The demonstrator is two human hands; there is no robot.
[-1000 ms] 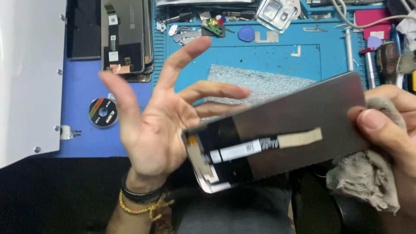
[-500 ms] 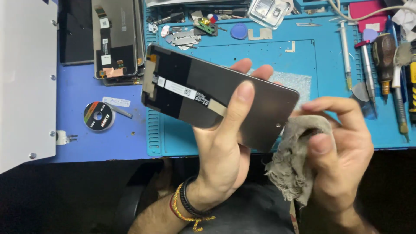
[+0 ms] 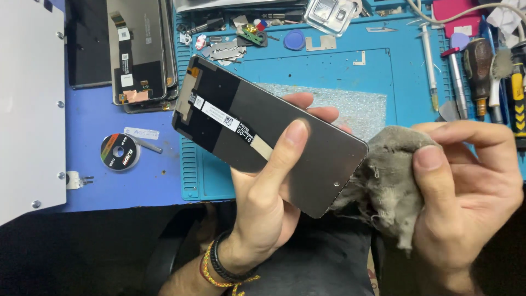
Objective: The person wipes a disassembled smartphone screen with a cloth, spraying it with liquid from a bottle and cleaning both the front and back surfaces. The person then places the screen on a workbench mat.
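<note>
Closest to us, our left hand [image 3: 263,208] grips a dark phone screen panel [image 3: 268,134] from below, thumb pressed across its back and fingertips curling over the far edge, so the panel hangs tilted above the front edge of the mat with its upper end toward the left. A white label strip and a flex cable show on that raised end. Just to the right, our right hand [image 3: 466,192] has its fingers and thumb closed around a crumpled grey cloth [image 3: 389,175], which touches the panel's lower right corner. On our left wrist we wear a black band and a yellow cord bracelet. Beneath the hands lies a blue work mat [image 3: 339,71] with a pale textured pad on it, partly hidden by the panel. To the left, on a darker blue surface, sits a small round tape roll [image 3: 120,152], near the edge of a white board [image 3: 27,98]. Farther back at the left, a stack of other screen panels [image 3: 139,52] lies back-up. Along the far right we see screwdrivers [image 3: 482,66] and other tools lined up, and small metal parts are scattered along the mat's far edge.
</note>
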